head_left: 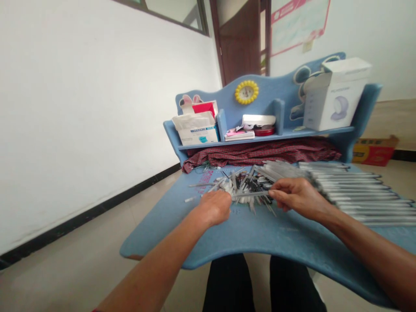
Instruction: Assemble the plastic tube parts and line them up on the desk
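A thin clear pen tube (251,194) spans the gap between my two hands, above a blue desk. My left hand (216,206) is closed round its left end, knuckles up. The fingers of my right hand (294,196) pinch its right end. Just behind the tube lies a loose pile of small pen parts (238,182), clear, white and black. Right of the pile, many clear pens (364,190) lie side by side in rows, partly behind my right hand and forearm.
The blue desk (260,236) has a back shelf with a mask box (197,130), a white carton (336,97), papers (239,135) and a red round case (264,130). A checked cloth (260,151) lies beneath the shelf. A cardboard box (373,150) stands on the floor, right.
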Tool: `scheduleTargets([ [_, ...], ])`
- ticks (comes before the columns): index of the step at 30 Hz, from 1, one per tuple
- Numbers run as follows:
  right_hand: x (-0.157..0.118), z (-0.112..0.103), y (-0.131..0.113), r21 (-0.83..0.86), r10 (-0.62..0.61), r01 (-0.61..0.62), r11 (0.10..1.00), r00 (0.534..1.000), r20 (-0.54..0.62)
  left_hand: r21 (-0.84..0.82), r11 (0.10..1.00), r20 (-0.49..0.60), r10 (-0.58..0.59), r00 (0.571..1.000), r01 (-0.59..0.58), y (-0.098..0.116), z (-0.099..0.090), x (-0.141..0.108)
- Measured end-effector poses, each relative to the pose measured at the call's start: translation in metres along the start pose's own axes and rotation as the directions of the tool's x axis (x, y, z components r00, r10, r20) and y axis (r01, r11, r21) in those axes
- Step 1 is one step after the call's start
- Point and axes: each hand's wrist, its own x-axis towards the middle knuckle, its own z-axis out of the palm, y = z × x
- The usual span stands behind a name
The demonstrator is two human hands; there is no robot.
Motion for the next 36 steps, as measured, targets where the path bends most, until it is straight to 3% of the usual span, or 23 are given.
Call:
scheduleTargets([
  [10,0.003,-0.003,0.003,0.001,0.014,-0.014,1.000,1.000,0.025,-0.010,0.999,-0.096,0.030,0.995,-0.031,-0.008,0.012,-0.015],
  [17,0.000,-0.002,0.000,0.078,0.033,-0.042,0.996,0.993,0.113,-0.251,0.959,-0.257,0.066,0.964,-0.133,-0.025,0.020,-0.025],
  [24,-0.002,0.000,-0.002,0.097,0.051,-0.062,0.993,0.992,0.118,-0.344,0.906,-0.342,0.122,0.932,-0.245,-0.024,0.021,-0.028],
  [26,-0.002,-0.002,-0.002,0.097,0.057,-0.070,0.993,0.990,0.129,-0.440,0.855,-0.353,0.116,0.929,-0.274,-0.025,0.022,-0.027],
  [28,-0.002,-0.005,-0.003,0.115,0.048,-0.065,0.991,0.988,0.144,-0.636,0.723,-0.330,0.061,0.942,-0.269,-0.027,0.023,-0.026],
  [31,-0.003,-0.009,-0.005,0.188,0.009,-0.040,0.981,0.986,0.167,-0.916,0.334,-0.258,-0.071,0.964,-0.220,-0.031,0.023,-0.024],
  [33,-0.004,-0.009,-0.007,0.242,-0.017,-0.031,0.970,0.980,0.196,-0.970,0.080,-0.238,-0.143,0.961,-0.229,-0.033,0.020,-0.022],
  [36,-0.005,-0.006,-0.009,0.286,-0.019,-0.046,0.957,0.975,0.222,-0.949,-0.161,-0.245,-0.166,0.955,-0.271,-0.033,0.011,-0.019],
])
